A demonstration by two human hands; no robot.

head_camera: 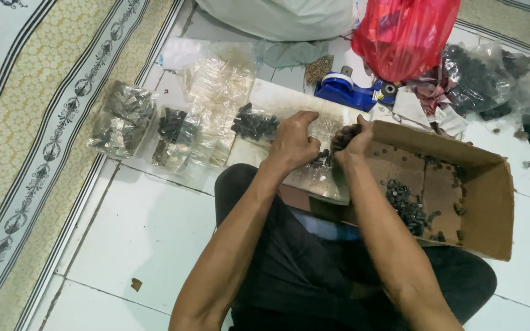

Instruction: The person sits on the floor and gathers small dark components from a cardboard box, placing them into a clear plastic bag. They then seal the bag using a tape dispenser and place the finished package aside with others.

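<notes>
While I watched from the head camera, my left hand point(291, 142) pinched a clear bag point(323, 160) over the board point(314, 184). My right hand point(352, 140) cupped black parts point(341, 137), fingers curled, beside the box point(489, 202).

Layout, floor workspace, head view.
Open brown cardboard box point(486, 202) at right, small dark metal parts point(407, 207) loose inside it; pale flat board point(277, 101) just left of it, clear filled plastic packets point(173, 132) further left; blue tape dispenser point(345, 91) behind the board, red plastic bag point(406, 34) behind that.
</notes>
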